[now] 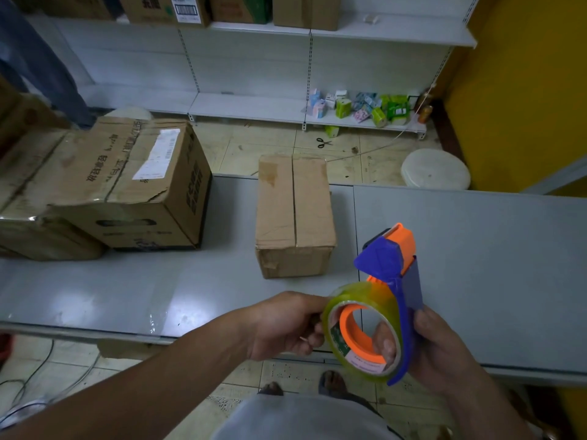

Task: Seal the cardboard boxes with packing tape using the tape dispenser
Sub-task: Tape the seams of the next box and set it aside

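Right hand [441, 354] wraps the blue frame of the tape dispenser [390, 265]; left hand [286, 325] pinches the edge of the tape roll [359, 300]. Directly beyond the left hand, the small cardboard box [295, 211] sits on the table [476, 249], its untaped seam running straight away.

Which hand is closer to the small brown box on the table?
Left. The left hand is straight in front of the small box, holding the tape roll. The right hand holds the tape dispenser further off to the right.

Blurred, unreadable Chinese print covers the nine o'clock carton [127, 179]. A barcode label [185, 9] marks the eleven o'clock shelf box [149, 7].
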{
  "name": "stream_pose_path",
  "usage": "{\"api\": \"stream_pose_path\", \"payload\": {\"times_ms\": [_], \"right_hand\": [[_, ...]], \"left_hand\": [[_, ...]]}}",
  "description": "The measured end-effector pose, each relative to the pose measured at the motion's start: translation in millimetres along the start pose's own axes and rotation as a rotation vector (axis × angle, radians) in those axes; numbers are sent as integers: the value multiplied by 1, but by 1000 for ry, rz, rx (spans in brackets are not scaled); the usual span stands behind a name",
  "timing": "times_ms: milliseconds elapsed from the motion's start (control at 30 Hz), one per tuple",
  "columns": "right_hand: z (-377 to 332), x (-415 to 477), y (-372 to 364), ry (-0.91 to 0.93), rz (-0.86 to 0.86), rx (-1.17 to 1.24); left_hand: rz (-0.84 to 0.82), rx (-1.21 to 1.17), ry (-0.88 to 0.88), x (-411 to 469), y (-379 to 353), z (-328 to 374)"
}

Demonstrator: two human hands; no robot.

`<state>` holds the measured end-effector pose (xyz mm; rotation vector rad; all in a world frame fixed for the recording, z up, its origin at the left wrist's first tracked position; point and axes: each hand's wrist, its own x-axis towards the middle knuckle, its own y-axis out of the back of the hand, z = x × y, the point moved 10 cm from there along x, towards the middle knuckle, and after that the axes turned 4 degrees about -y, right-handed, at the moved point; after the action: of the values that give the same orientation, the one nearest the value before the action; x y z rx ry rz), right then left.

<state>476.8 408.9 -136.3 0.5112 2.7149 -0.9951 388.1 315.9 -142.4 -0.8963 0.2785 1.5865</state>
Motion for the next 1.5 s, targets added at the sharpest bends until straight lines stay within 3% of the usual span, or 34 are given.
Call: {"api": "stream_pose_path", "payload": {"times_ms": [133, 267, 400, 800, 900, 1033, 1200, 1367, 1500], "right_hand": [[-4, -1, 1, 17, 31, 0], [-5, -2, -1, 3, 47, -18], [-4, -5, 2, -17, 115, -2], [0, -7, 0, -52, 117, -21], [3, -8, 1, -70, 125, -18], [2, -12, 2, -99, 147, -45], [-10, -13, -5, -126, 124, -96], [-25, -7, -12, -104, 111, -162], [-17, -6, -19, -141, 71, -179]], "left_hand": [[52, 45, -58, 1, 3, 6], [124, 114, 8, -1, 14, 0], [95, 198, 59, -2, 14, -5], [70, 61, 69, -1, 7, -4], [132, 44, -20, 0, 9, 2], [300, 71, -267, -9, 32, 36], [452, 439, -505, -24, 44, 80], [383, 81, -374, -18, 36, 82], [294, 95, -324, -12, 28, 80]]}}
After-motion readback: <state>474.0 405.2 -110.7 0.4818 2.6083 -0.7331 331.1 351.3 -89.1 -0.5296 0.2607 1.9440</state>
